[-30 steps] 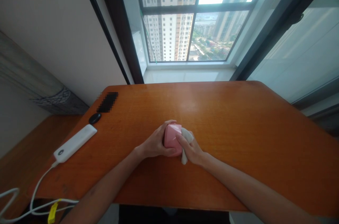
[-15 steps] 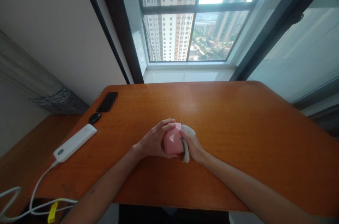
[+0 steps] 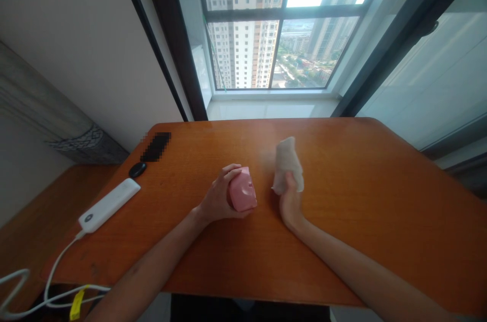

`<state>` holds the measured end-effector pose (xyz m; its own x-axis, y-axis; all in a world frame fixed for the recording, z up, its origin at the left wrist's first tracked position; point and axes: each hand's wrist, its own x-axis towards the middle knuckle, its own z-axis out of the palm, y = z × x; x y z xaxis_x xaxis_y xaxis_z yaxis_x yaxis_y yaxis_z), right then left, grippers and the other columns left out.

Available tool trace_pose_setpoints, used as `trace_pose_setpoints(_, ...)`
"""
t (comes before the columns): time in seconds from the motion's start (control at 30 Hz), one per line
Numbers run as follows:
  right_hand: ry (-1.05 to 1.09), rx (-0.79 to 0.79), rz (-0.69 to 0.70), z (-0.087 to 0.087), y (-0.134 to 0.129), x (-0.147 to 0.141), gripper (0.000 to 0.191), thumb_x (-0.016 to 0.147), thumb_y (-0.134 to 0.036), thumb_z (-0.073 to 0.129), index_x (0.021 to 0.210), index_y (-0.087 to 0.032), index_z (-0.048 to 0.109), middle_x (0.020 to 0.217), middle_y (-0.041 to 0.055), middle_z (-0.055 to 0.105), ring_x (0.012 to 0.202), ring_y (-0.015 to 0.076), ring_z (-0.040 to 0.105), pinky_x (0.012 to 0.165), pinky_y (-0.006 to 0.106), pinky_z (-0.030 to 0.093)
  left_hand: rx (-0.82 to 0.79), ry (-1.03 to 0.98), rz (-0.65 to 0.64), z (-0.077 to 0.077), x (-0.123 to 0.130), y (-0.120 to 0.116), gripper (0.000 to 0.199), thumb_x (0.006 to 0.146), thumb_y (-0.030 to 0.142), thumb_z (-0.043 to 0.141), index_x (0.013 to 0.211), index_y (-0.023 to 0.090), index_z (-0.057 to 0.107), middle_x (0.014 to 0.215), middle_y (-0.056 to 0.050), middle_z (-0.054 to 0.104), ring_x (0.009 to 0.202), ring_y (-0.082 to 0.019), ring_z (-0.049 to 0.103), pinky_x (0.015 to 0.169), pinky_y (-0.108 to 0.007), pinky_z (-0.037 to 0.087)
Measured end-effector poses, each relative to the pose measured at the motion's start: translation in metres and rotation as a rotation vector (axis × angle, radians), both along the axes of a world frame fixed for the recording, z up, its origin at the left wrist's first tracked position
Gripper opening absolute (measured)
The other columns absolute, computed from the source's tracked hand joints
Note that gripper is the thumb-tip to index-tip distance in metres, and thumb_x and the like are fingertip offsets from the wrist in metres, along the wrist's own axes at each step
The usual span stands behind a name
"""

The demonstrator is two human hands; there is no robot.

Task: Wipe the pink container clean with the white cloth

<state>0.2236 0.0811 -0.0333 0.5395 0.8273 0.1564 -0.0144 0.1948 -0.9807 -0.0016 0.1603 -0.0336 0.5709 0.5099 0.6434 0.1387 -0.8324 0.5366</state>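
The left hand (image 3: 217,195) curls closed around a glossy pink faceted plastic case (image 3: 242,190) above the orange wooden tabletop (image 3: 342,241). Just right of it, the partly closed right hand (image 3: 289,198) grips a soft, crumpled white cloth (image 3: 287,166) upright.

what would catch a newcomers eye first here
The tall window straight ahead, with high-rise towers beyond it, draws the eye first. Below it, on the orange wooden table, the left hand grips a pink block, while the right hand holds up a crumpled white cloth.
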Motion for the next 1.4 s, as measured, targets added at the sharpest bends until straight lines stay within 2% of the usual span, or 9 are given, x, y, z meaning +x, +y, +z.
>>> trace_pose_setpoints(0.07,-0.091,0.035,0.214,0.005,-0.006,-0.008,0.057,0.105,-0.068,0.059,0.139,-0.025,0.074,0.131,0.0107,0.079,0.127,0.034,0.07,0.111,0.049,0.056,0.008,0.021,0.007,0.0,0.0,-0.001,0.121,0.068,0.055,0.104,0.166,0.034,0.035,0.158,-0.018,0.051,0.147,-0.044,0.059,0.12,-0.063,0.057)
trace_pose_setpoints(0.17,-0.221,0.133,0.46,0.017,-0.01,-0.016,0.056,0.108,-0.06,0.061,0.153,-0.028,0.068,0.151,0.0094,0.072,0.138,0.0325,0.066,0.122,0.048,0.049,0.009,0.04,0.025,0.0,0.0,-0.002,0.12,0.069,0.058,0.103,0.166,0.034,0.037,0.16,-0.018,0.051,0.147,-0.044,0.06,0.12,-0.062,0.058)
trace_pose_setpoints(0.33,-0.317,0.125,0.426,0.022,-0.011,-0.012,0.047,0.113,-0.054,0.055,0.144,-0.024,0.072,0.135,0.0112,0.077,0.122,0.0307,0.071,0.113,0.045,0.054,0.006,0.028,0.061,0.0,0.004,-0.003,0.119,0.071,0.055,0.103,0.166,0.034,0.035,0.16,-0.017,0.052,0.148,-0.043,0.059,0.119,-0.061,0.059)
trace_pose_setpoints(0.63,-0.393,0.137,0.596,0.027,-0.014,-0.012,0.031,0.107,-0.051,0.063,0.109,-0.023,0.076,0.102,0.0069,0.074,0.09,0.0238,0.066,0.094,0.04,0.058,-0.04,0.003,-0.003,-0.009,0.004,0.0,0.123,0.067,0.052,0.106,0.164,0.034,0.032,0.16,-0.018,0.048,0.148,-0.043,0.057,0.12,-0.066,0.056)
trace_pose_setpoints(0.8,-0.399,0.078,0.588,0.022,-0.017,-0.02,0.036,0.084,-0.048,0.09,0.097,-0.022,0.069,0.088,0.0009,0.067,0.075,0.0185,0.055,0.072,0.033,0.055,-0.141,-0.03,-0.123,-0.016,0.003,0.004,0.129,0.058,0.06,0.109,0.162,0.033,0.037,0.157,-0.019,0.05,0.147,-0.046,0.056,0.122,-0.068,0.053)
trace_pose_setpoints(0.93,-0.238,-0.04,0.66,0.019,-0.021,-0.028,0.038,0.085,-0.051,0.088,0.085,-0.022,0.063,0.073,-0.0035,0.056,0.064,0.0139,0.044,0.057,0.029,0.043,-0.15,-0.043,-0.206,-0.015,0.004,0.004,0.132,0.06,0.053,0.109,0.165,0.034,0.032,0.158,-0.019,0.049,0.151,-0.047,0.053,0.125,-0.072,0.049)
trace_pose_setpoints(1.13,-0.005,-0.064,0.562,0.028,-0.016,-0.025,0.049,0.087,-0.06,0.086,0.117,-0.023,0.074,0.103,0.0057,0.077,0.087,0.0221,0.069,0.077,0.033,0.06,0.027,0.139,-0.13,-0.006,0.004,0.0,0.145,0.059,0.061,0.109,0.171,0.04,0.021,0.176,-0.022,0.032,0.162,-0.052,0.04,0.126,-0.074,0.048)
trace_pose_setpoints(1.27,0.065,-0.135,0.511,0.025,-0.012,-0.023,0.054,0.084,-0.069,0.086,0.108,-0.021,0.077,0.088,0.0031,0.075,0.073,0.0192,0.065,0.064,0.028,0.058,0.143,0.181,-0.066,-0.004,0.006,-0.003,0.119,0.077,0.057,0.101,0.169,0.038,0.028,0.174,-0.021,0.037,0.158,-0.047,0.046,0.126,-0.07,0.049)
trace_pose_setpoints(1.4,0.114,-0.093,0.406,0.02,-0.011,-0.029,0.053,0.092,-0.073,0.077,0.098,-0.02,0.077,0.084,0.0024,0.072,0.074,0.0177,0.061,0.068,0.027,0.056,0.055,0.137,-0.089,-0.005,0.013,-0.007,0.12,0.07,0.049,0.105,0.165,0.035,0.034,0.164,-0.018,0.047,0.15,-0.043,0.055,0.122,-0.064,0.055)
